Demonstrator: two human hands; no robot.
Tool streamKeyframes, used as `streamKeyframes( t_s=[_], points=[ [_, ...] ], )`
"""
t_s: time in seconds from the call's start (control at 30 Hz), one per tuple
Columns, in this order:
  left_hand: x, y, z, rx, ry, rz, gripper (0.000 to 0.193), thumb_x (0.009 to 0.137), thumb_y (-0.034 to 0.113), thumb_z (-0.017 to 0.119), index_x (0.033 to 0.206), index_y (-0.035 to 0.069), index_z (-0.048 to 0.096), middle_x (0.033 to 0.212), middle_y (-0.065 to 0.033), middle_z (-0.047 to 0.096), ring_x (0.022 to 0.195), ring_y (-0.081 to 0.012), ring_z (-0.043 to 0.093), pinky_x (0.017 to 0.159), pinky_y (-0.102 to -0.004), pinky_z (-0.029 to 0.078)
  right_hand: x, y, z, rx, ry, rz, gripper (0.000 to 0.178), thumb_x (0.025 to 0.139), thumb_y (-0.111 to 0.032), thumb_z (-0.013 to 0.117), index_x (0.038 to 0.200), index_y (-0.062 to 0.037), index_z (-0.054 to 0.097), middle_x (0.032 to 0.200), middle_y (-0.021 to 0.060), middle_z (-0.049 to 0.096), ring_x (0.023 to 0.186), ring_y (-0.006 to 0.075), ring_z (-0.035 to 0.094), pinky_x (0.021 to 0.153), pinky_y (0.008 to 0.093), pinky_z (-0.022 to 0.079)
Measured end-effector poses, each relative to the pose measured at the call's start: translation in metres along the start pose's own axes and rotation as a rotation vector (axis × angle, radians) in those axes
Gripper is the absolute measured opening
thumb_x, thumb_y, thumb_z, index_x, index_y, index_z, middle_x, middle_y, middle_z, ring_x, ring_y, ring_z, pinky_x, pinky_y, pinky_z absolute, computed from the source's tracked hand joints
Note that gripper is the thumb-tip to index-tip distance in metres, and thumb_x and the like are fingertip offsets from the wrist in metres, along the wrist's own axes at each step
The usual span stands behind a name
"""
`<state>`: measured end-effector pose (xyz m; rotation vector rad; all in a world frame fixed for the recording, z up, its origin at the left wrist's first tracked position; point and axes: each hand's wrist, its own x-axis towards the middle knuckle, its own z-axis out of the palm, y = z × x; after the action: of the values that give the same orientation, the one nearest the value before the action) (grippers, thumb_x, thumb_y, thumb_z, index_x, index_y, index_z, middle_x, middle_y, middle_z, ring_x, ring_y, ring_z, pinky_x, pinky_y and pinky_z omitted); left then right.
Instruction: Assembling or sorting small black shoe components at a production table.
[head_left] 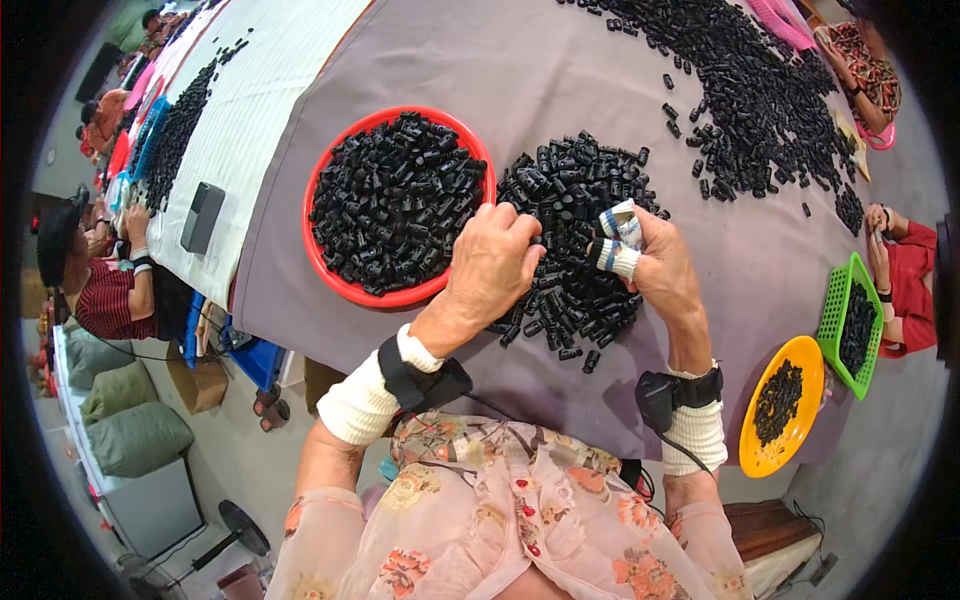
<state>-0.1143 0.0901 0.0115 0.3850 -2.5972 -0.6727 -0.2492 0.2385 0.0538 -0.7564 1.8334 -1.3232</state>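
Though close together above black pieces (572, 302), left hand (488, 262) tight around one, right hand (664, 265) half-curled, its hold unclear.

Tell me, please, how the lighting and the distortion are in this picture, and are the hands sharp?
Head view: black fisheye corners; striped-shirt co-worker looks squeezed near the left rim; light fairly even over the table; left hand and right hand reasonably sharp; middle pile of dark pieces partly blends together.
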Motion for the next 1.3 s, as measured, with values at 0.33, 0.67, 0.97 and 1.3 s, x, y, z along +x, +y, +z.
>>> streamKeyframes(
  t_s=[0.33,0.67,0.97,1.3],
  points=[
    [0.011,0.002,-0.017,-0.868,-0.162,-0.432,0.013,0.079,0.007,0.065,0.089,0.001,0.06,0.075,-0.0007,0.062,0.066,-0.0046,0.055,0.061,-0.0182,0.044,-0.002,0.001,-0.001,-0.009,0.01,-0.014,0.015,0.076,-0.01,0.068,0.085,-0.0055,0.057,0.067,-0.0065,0.049,0.061,0.0028,0.04,0.055,0.0203,0.037],
    [0.005,0.011,-0.049,-1.584,-0.145,-0.532,0.016,0.084,0.002,0.059,0.099,-0.001,0.056,0.089,-0.0088,0.063,0.075,-0.0123,0.059,0.069,-0.0253,0.049,-0.002,-0.025,0.027,0.109,-0.096,-0.252,0.019,0.075,-0.008,0.071,0.09,-0.0032,0.059,0.077,-0.0017,0.061,0.069,0.0031,0.052,0.063,0.0206,0.045],
    [-0.001,0.011,-0.054,-1.589,-0.091,-0.457,0.023,0.082,0.001,0.061,0.105,-0.001,0.056,0.095,-0.0108,0.062,0.079,-0.0125,0.059,0.073,-0.0255,0.05,-0.002,-0.032,0.034,0.053,-0.05,-0.308,0.02,0.074,-0.007,0.072,0.09,-0.0029,0.06,0.077,0.0004,0.064,0.069,0.0037,0.056,0.063,0.0209,0.046],
    [0.0,0.018,-0.056,-1.606,-0.065,-0.511,0.023,0.081,0.002,0.063,0.104,-0.002,0.057,0.091,-0.0076,0.062,0.076,-0.0095,0.058,0.07,-0.0225,0.049,0.0,-0.028,0.036,0.049,-0.052,-0.326,0.023,0.073,-0.009,0.074,0.09,-0.003,0.06,0.075,-0.0002,0.063,0.067,0.0039,0.054,0.062,0.021,0.046]
  ],
)
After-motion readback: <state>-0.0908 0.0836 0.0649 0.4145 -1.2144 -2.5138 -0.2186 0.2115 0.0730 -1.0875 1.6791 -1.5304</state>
